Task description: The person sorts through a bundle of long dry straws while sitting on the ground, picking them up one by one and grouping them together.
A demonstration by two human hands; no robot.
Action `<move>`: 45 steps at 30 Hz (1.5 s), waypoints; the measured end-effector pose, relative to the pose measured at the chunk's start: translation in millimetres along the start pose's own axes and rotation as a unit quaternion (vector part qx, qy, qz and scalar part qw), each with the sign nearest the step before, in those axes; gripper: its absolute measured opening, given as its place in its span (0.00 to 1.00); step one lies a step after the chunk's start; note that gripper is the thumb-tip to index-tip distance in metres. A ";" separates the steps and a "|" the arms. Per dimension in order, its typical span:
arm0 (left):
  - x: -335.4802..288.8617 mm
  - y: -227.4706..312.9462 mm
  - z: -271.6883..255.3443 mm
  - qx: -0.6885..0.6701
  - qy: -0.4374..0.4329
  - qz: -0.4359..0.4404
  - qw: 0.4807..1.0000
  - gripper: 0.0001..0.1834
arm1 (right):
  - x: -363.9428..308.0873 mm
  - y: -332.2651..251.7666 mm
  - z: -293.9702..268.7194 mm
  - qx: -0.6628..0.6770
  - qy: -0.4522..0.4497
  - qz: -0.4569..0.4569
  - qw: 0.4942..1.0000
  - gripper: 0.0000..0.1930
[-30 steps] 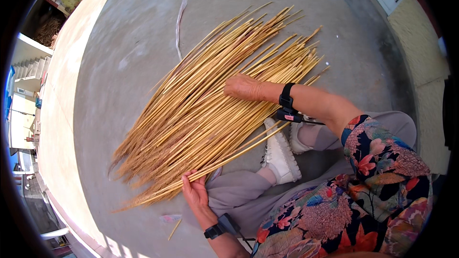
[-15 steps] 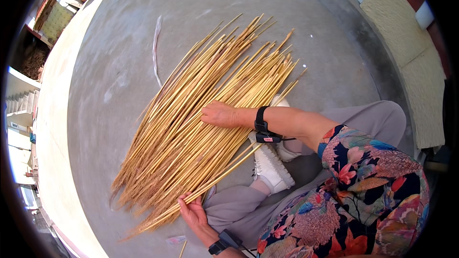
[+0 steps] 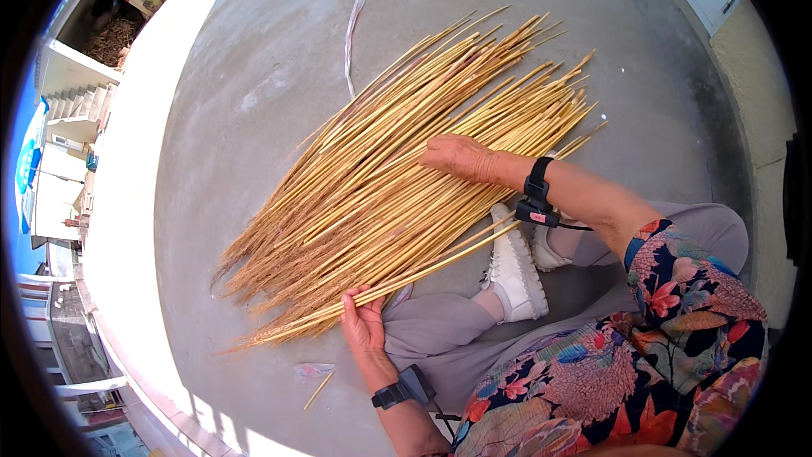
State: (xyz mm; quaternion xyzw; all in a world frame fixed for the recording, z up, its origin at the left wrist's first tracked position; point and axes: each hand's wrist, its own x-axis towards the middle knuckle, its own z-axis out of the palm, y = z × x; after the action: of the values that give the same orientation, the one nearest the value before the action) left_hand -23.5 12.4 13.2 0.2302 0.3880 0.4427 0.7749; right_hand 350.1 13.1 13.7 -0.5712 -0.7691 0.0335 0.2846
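A wide pile of dry yellow stalks (image 3: 397,173) with feathery brown heads lies slanted on the concrete floor, heads toward the lower left. My left hand (image 3: 364,327) is at the pile's near edge, its fingers closed round a few stalks (image 3: 423,269) whose bare ends reach up over the gap by my shoe. Across the middle of the pile, my right hand (image 3: 459,157) presses down with its fingers curled in among the stems. The hand's back hides its fingertips, so what they grip cannot be made out.
A white plastic strip (image 3: 351,38) lies beyond the pile. By my left forearm are a scrap of plastic (image 3: 314,369) and a short loose stalk (image 3: 318,391). My white shoe (image 3: 514,275) sits close against the pile. A beige wall (image 3: 753,76) stands at the right.
The whole view has turned and shifted, so pile and hands appear further right and higher. Against the pile, both hands stay in nearly the same places; the left still holds its stalks.
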 end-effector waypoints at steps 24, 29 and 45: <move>-5.0 2.8 6.4 -0.013 -0.004 0.016 1.000 0.14 | 8.8 -36.9 14.0 0.105 0.055 0.025 0.993 0.03; -2.8 5.6 -8.1 -0.028 0.017 0.042 0.999 0.19 | 8.2 -68.1 22.7 0.209 -0.098 0.025 0.973 0.09; -1.0 2.6 -17.3 -0.052 0.039 0.079 0.995 0.19 | -2.7 -99.8 12.8 0.452 -0.333 0.170 0.810 0.11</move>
State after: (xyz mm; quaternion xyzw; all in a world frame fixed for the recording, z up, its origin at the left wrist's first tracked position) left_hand -39.0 13.1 5.2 0.2027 0.3748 0.5309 0.7325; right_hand 258.7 -20.3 39.5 -0.4536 -0.6050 0.6136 0.2272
